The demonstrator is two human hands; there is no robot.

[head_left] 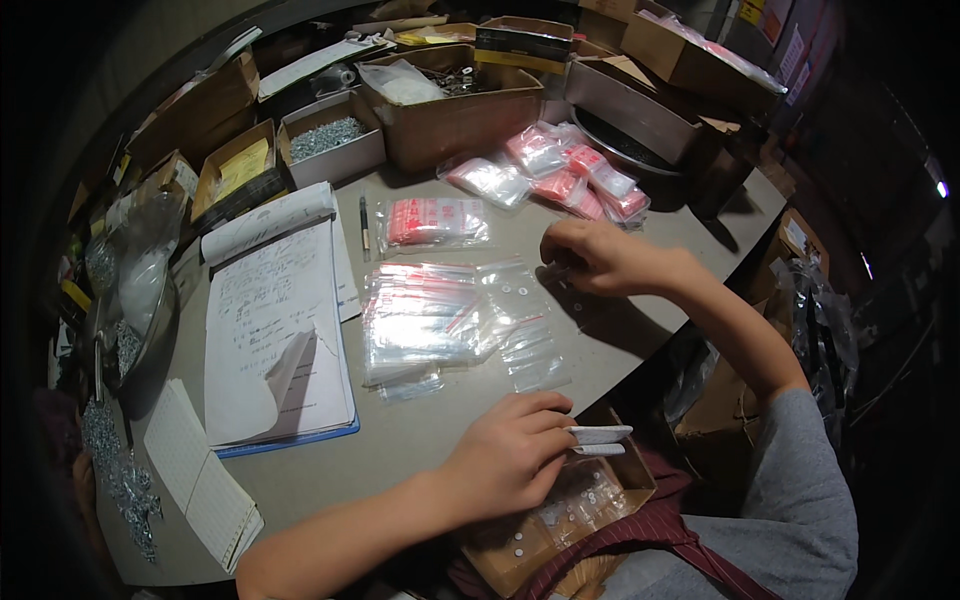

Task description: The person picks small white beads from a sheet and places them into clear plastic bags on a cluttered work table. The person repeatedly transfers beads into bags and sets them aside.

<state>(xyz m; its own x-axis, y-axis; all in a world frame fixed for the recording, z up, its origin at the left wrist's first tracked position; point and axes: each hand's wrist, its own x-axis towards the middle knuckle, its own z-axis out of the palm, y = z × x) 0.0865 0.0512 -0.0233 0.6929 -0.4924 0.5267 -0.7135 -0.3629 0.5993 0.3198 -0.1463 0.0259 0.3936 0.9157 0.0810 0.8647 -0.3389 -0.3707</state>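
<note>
My right hand (pixel 600 260) is closed in a pinch above the table, by the edge of a spread of clear zip bags (pixel 425 320); what its fingertips hold is too small to make out. Some of these bags have small white round pieces in them. My left hand (pixel 510 455) is curled over a cardboard box (pixel 490 560) at the table's near edge. Out of its fingers sticks a white tool with two flat arms (pixel 600 436), its exact kind unclear. Inside the box lie small clear bags (pixel 580 500) with white round pieces.
Left of the bags lies a clipboard (pixel 285 440) with written sheets, beside a pen (pixel 365 228). A bundle of red-printed bags (pixel 435 221) and a heap of bag packs (pixel 575 170) lie beyond. Boxes of small metal parts (pixel 325 140) line the back. Loose screws (pixel 120 480) lie far left.
</note>
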